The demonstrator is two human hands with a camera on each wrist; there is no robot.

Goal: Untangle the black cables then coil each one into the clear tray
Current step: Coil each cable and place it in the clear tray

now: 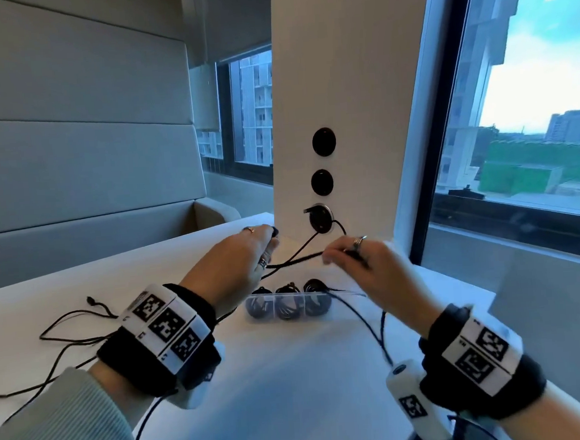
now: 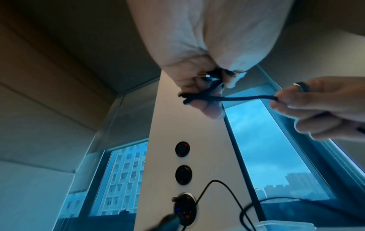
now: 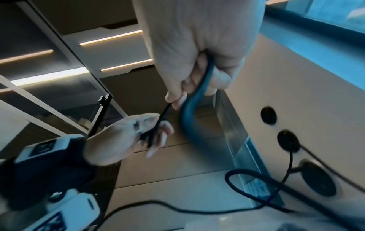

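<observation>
Loose cables [image 1: 67,342] are lying on the table [image 1: 292,374] at far left. Left hand [image 1: 231,263] is pinching a cable [image 1: 296,260] with curled fingers; right hand [image 1: 360,266] is gripping the same stretch, fingers curled round it (held taut above the tray). Tray [image 1: 342,305] is sitting between the wrists, three coils [image 1: 287,302] inside, before the pillar [image 1: 343,113].

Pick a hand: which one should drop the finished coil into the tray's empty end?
Probably right. The right hand hangs nearer the bare right end of the clear tray; three coils fill its left side. The left hand pinches the same black cable farther left, so it can anchor.
</observation>
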